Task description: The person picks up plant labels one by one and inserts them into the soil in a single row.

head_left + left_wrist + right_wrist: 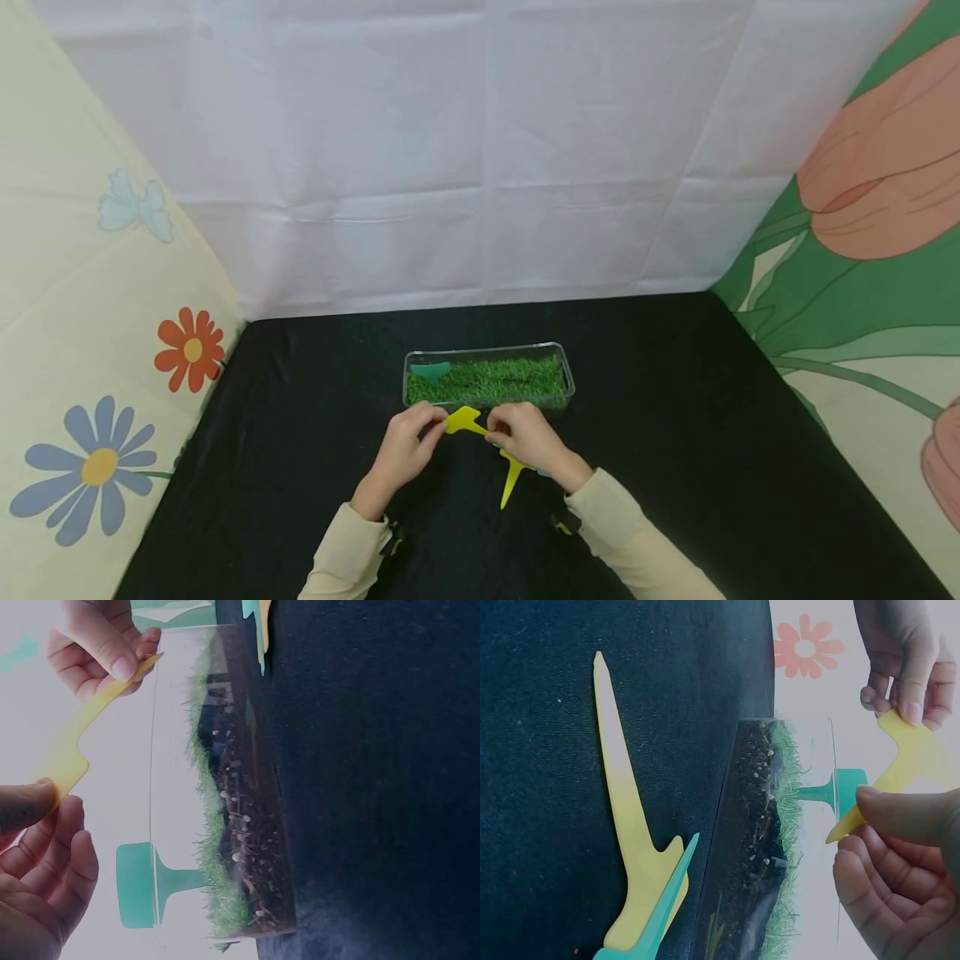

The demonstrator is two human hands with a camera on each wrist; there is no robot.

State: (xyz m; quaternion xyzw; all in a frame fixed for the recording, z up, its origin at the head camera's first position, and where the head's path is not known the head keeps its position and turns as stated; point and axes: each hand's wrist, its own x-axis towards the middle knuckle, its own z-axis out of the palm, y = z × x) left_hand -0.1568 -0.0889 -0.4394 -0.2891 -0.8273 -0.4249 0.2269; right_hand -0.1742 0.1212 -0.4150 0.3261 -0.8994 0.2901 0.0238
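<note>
A yellow T-shaped plant label (464, 420) is held between both hands, in front of a clear tub of grass. My left hand (405, 448) pinches its broad head, while my right hand (527, 435) pinches the pointed stem near its tip. In the tub (566, 385), a green plant label (135, 885) stands upright in the grass (498, 379) at the left end. Dark soil (251, 847) shows through the tub's side in the left wrist view. Below my right hand, another yellow label (626, 825) lies on the black cloth, with a green label (664, 907) partly over it.
Black cloth (660, 417) covers the table. Behind it hangs a white sheet (480, 167). Flower-patterned sheets stand at the left (75, 292) and right (862, 317).
</note>
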